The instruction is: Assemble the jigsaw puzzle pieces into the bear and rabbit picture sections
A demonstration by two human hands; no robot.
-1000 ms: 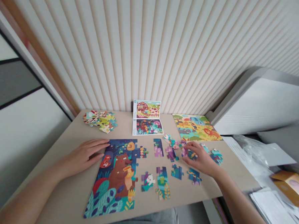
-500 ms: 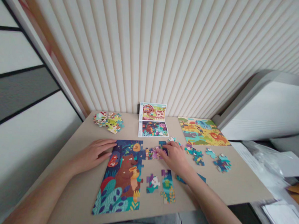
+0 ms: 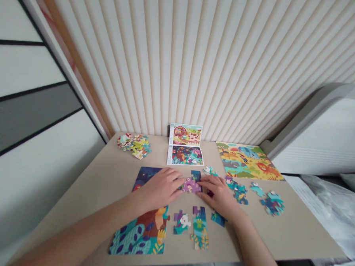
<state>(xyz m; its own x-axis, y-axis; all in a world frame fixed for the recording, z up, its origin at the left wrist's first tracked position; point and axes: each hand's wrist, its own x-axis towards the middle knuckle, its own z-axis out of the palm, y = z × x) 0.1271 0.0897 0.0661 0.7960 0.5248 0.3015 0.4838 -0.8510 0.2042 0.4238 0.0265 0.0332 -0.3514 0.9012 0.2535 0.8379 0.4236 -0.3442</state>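
A small joined strip of purple puzzle pieces point(image 3: 190, 185) lies flat on the table between my hands. My left hand point(image 3: 162, 187) reaches across the joined bear puzzle section point(image 3: 142, 234) and hides its upper part; thumb and fingers close on the strip's left end. At the strip's right end, my right hand point(image 3: 217, 194) has its thumb and bent fingers on the edge. A dark blue piece point(image 3: 196, 175) sits just above the strip. Below are a puzzle piece with a white animal point(image 3: 181, 222) and a joined frog strip point(image 3: 200, 228). A blue-green piece point(image 3: 218, 219) is partly under my right wrist.
At the back, a folded picture sheet point(image 3: 185, 144) leans by the pleated wall point(image 3: 157, 60). A heap of pieces point(image 3: 135, 145) is at back left, a joined animal puzzle point(image 3: 250, 160) at back right. Loose pieces point(image 3: 273, 203) lie on the right of the table point(image 3: 294, 230).
My left hand has moved right, from the bear section's left edge to the purple strip's left end. My right hand has shifted slightly, to the strip's right edge. The view has turned a little.
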